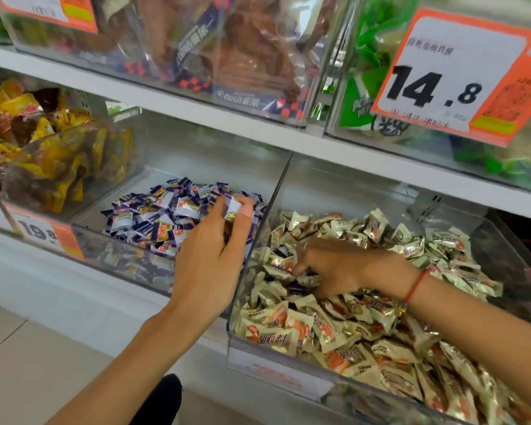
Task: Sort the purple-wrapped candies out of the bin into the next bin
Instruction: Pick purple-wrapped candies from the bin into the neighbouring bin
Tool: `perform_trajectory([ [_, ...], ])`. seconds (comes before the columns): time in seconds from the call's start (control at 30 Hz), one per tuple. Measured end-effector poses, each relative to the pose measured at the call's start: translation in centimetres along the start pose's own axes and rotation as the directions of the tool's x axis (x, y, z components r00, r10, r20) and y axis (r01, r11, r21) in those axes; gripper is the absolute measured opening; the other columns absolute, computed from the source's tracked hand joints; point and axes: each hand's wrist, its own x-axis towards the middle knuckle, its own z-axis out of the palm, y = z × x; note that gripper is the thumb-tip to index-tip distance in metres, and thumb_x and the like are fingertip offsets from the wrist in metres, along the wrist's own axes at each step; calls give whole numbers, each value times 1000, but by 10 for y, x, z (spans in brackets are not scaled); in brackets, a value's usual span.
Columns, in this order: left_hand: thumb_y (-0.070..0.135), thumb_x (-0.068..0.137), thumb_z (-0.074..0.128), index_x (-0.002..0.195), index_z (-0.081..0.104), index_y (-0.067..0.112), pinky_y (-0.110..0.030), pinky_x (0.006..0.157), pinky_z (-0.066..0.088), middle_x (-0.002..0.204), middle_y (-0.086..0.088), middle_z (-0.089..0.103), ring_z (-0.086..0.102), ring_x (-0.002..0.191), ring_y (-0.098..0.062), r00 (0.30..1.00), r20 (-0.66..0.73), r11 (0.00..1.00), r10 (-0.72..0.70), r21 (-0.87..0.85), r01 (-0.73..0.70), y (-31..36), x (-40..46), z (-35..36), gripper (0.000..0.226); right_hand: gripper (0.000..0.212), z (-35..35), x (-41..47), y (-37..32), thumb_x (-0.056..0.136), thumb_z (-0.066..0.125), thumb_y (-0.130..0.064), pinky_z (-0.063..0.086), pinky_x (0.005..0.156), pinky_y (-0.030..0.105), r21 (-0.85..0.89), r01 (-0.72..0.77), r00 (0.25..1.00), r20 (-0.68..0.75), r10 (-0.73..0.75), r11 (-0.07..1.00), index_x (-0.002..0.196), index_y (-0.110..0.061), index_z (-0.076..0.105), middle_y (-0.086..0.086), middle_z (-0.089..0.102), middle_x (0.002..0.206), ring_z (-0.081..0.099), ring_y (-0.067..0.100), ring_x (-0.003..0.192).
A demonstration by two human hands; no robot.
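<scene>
While 2 bins hold candies, left hand (210,240) pinches 1 purple-wrapped candy (233,210).

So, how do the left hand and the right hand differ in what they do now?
The left hand is over the purple-candy bin and holds a purple-wrapped candy; the right hand digs fingers-down into the beige candies of the neighbouring bin. Only the right wrist wears a red string. Both arms are bare.

Left hand (212,240) holds purple candies (234,207); right hand (328,268) digs gold candies (319,326).
</scene>
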Motion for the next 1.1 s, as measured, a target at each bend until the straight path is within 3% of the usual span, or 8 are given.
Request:
perform_trajectory([
  [0.13,47,96,33,130,53,23,-20,48,29,40,10,38,37,40,-8,1000,-16,1000,18,-14,-18,1,-1,0,46,30,13,0,5,86,70,-33,29,110,35,59,53,984,-174,-42,997,115,-27,65,-9,52,130,40,14,125],
  [0.27,52,93,34,94,42,59,-34,52,35,43,8,37,36,43,-9,999,-24,999,46,-24,-47,2,-3,2,11,17,20,-3,15,86,65,-43,30,102,33,215,71,969,-247,-16,974,97,-30,70,-30,40,92,34,4,102],
  [0.4,51,92,34,86,37,73,-36,51,36,44,8,37,37,44,-10,998,-17,998,57,4,-57,6,-3,1,23,10,22,-4,21,81,67,-49,28,109,36,425,112,954,-298,22,898,85,-41,69,-32,50,98,38,-1,110],
  [0.6,52,92,33,83,46,44,-39,60,43,40,8,36,35,42,-10,999,2,999,34,22,-34,3,-3,1,18,19,13,-9,24,79,75,-37,29,107,31,556,119,969,-245,25,822,98,-37,73,-17,59,110,48,6,116],
  [0.73,55,89,31,92,41,51,-25,50,32,41,9,38,38,44,-9,999,7,999,40,28,-40,0,-2,-1,11,34,16,0,8,79,70,-50,30,109,39,308,58,980,-199,4,950,111,-40,67,-13,51,109,41,12,120],
  [0.93,49,93,32,125,52,25,-20,49,31,40,11,39,38,41,-7,1000,-2,1000,21,21,-21,0,-2,1,44,24,7,10,-6,81,72,-42,32,107,42,136,82,983,-176,-57,987,101,-30,70,-2,48,117,37,17,119],
  [1.03,44,95,35,130,52,16,-18,47,30,38,10,35,37,38,-6,999,-28,999,25,-23,-26,2,-2,-2,48,15,8,1,5,76,76,-40,25,113,43,358,75,977,-215,4,931,83,-28,71,-13,52,122,37,12,127],
  [1.1,44,95,35,127,54,17,-17,44,26,38,8,33,34,36,-7,998,-43,997,53,-49,-55,5,-1,-6,46,17,5,-12,12,73,79,-39,36,108,37,612,124,948,-306,89,781,76,-24,72,-13,61,112,51,6,115],
])
